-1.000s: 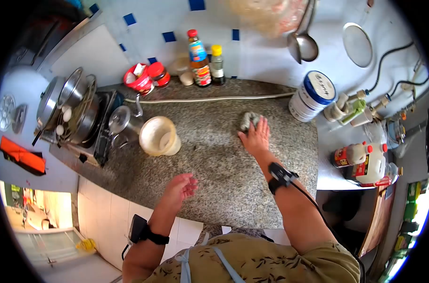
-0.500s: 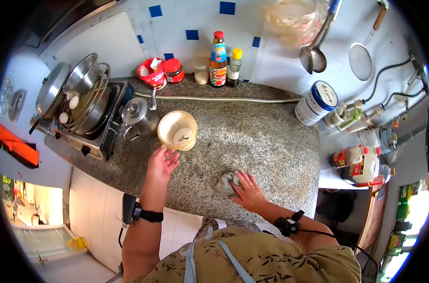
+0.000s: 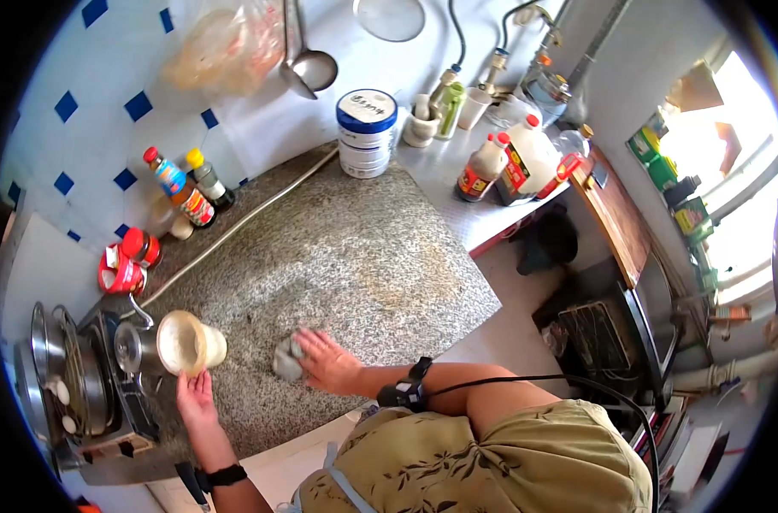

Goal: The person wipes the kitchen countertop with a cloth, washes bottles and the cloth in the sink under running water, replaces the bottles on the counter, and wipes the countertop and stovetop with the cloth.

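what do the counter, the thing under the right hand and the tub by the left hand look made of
Counter: speckled grey stone, likely granite, dull polish. Wad under the right hand: grey, crumpled, probably damp cloth. Tub by the left hand: cream, slightly translucent, apparently plastic.

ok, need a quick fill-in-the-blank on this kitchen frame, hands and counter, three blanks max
1. The right hand presses a grey ____ onto the granite counter.
2. The left hand sits just below the cream plastic ____.
3. The white tin by the wall has a ____ lid.

Missing words: cloth; jug; blue
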Demonstrator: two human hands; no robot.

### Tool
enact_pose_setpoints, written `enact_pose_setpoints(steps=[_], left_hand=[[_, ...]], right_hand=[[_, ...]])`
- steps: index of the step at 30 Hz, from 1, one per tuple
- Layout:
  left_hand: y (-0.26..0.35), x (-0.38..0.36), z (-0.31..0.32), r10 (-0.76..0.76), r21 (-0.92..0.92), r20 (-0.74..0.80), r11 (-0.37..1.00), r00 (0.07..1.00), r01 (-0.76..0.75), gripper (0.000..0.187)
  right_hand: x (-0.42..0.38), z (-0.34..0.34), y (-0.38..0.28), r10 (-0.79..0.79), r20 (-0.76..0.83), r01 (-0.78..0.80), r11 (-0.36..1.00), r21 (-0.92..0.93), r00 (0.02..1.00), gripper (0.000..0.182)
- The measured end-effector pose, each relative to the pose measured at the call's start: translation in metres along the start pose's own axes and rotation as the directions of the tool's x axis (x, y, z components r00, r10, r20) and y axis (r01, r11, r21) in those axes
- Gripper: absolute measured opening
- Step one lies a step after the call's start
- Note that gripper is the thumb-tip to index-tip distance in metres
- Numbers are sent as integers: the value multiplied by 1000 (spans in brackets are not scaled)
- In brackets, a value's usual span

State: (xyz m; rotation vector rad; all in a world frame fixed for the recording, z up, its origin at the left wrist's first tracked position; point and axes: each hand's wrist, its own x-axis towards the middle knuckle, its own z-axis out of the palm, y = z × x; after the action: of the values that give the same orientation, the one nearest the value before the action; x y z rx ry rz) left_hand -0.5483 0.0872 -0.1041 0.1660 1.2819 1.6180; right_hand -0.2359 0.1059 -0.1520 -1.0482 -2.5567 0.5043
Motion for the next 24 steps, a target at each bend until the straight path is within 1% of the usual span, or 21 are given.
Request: enact_pose_setpoints(steps=[1,2,3,4,6,7,8,9,10,11,12,13,14,15,16,17,18,20,22,23,24], left_hand=[[4,-1,-1,39,6,-14,999,999,-39,39],[6,0,-1,38,15,0,999,999,-38,39],[5,-5,2,28,-21,14,999,1000,-28,45],[1,-12,7,19,-57,28,998,999,-17,50],[-14,-28,19,-9,-70,28,998,1000,11,52],[-25,-33,23,-60,-59,11,996,998,61,49],[-37,-37,28,-111,-49,-6,993,994,111,47],[-51,-36,34,-116,-42,8,992,993,116,47],[-65,-37,40,-172,-17,36,985,984,173,43],[-76,-37,46,-229,11,61,974,972,228,39],[-81,-41,60,-229,18,68,973,971,229,39],[-87,-48,75,-251,76,108,967,962,244,36],[-91,-55,90,-275,135,146,957,950,256,32],[-91,-61,107,-276,148,163,956,947,253,27],[-92,-64,113,-271,146,160,957,949,249,27],[-93,-67,117,-281,171,178,953,943,251,25],[-94,-71,121,-287,195,192,948,938,250,24],[-94,-82,126,-273,206,197,951,942,232,22],[-96,-84,129,-259,217,202,952,945,215,21],[-101,-77,133,-302,246,208,937,930,249,21],[-102,-82,131,-326,251,183,928,928,276,20]], right_hand=[[1,-3,2,12,-13,-12,1000,-1,1000,51],[1,-6,6,9,15,-9,1000,-10,1000,49],[-2,-12,12,0,48,1,1000,-18,999,47],[-3,-27,21,5,41,-5,1000,-20,999,47],[-7,-62,50,307,56,-301,949,-91,950,43],[-10,-72,63,319,45,-314,945,-94,947,43],[-14,-80,78,373,-21,-373,925,-69,928,40],[-19,-89,93,425,-87,-430,902,-39,901,38],[-23,-96,109,431,-94,-436,899,-37,897,38],[-28,-103,126,352,-162,-340,935,99,922,35],[-34,-113,142,277,-240,-225,948,224,930,32],[-40,-137,148,421,-348,-297,886,356,838,28],[-44,-146,178,514,-485,-339,849,406,708,26],[-47,-162,207,664,-570,-367,746,556,484,28],[-55,-182,239,644,-706,-440,747,498,295,32],[-61,-209,261,641,-755,-456,718,526,139,37],[-62,-236,272,679,-734,-550,623,557,26,41],[-59,-258,319,539,-841,-666,609,430,-49,45],[-67,-273,358,714,-700,-689,515,510,15,48],[-79,-279,375,740,-672,-715,476,512,11,44],[-78,-284,378,772,-633,-733,458,503,48,42]])
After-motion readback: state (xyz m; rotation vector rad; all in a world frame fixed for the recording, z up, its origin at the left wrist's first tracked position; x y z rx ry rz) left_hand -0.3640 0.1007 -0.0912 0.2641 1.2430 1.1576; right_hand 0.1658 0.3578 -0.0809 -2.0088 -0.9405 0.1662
